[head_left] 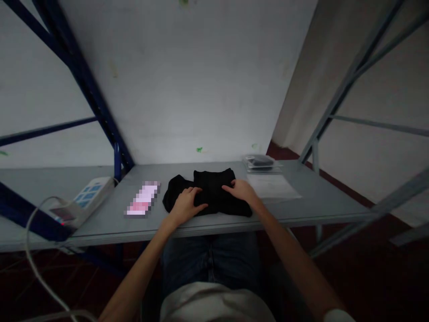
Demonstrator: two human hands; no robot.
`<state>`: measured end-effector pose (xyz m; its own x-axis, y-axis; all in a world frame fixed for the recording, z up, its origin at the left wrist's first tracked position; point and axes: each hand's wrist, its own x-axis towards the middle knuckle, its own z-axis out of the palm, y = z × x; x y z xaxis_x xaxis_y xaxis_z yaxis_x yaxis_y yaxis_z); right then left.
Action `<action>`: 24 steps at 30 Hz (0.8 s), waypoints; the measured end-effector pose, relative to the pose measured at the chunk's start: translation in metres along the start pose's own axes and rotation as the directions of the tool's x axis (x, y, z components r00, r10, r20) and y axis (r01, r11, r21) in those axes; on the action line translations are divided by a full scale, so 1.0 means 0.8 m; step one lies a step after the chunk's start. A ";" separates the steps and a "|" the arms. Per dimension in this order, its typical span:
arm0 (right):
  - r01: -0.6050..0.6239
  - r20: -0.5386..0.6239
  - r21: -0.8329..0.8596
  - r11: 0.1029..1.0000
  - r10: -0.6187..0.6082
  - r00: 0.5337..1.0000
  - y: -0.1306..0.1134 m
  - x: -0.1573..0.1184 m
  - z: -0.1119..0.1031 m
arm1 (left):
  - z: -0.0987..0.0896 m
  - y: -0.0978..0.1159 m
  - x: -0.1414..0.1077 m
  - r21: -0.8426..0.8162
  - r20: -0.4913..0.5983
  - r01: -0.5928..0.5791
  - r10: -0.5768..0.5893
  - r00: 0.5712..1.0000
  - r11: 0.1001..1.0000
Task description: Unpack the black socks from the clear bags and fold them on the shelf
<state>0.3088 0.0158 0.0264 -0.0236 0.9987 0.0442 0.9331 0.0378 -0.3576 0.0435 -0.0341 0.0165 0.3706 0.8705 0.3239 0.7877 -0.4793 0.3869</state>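
Grey metal shelf-table (321, 201) against a pale wall, pretty dim. Folded black fabric garment (208, 193) sits mid-table near the front edge. Left hand (185, 205) lies flat on its left part, right hand (241, 190) flat on its right edge, fingers spread, nothing gripped. Clear plastic bags (273, 185) lie just right, white power strip (85, 199) well left.

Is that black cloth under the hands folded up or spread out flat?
Folded, at least partly: the black cloth lies as a compact, layered bundle on the shelf, with the left hand and right hand pressing flat on it.
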 end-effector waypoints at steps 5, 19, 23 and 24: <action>-0.006 0.031 0.078 0.997 0.003 1.000 0.008 0.006 0.001 | -0.007 0.009 -0.003 0.068 0.089 0.027 -0.033 0.996 0.997; -0.094 -0.057 0.059 0.994 0.097 0.994 0.056 0.003 -0.027 | -0.008 0.010 -0.004 0.083 0.124 0.030 -0.041 0.991 0.996; -0.074 -0.166 -0.051 0.996 0.065 0.984 0.041 -0.013 -0.032 | -0.010 0.010 -0.005 0.067 0.131 0.024 -0.032 0.991 0.997; -0.069 -0.182 -0.064 0.996 0.057 0.982 0.035 -0.016 -0.035 | -0.010 0.009 -0.005 0.056 0.121 0.024 -0.030 0.992 0.998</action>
<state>0.3454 0.0029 0.0415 0.0948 0.9767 0.1927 0.9535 -0.0334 -0.2997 0.0437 -0.0421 0.0251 0.4033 0.8917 0.2054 0.8225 -0.4517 0.3456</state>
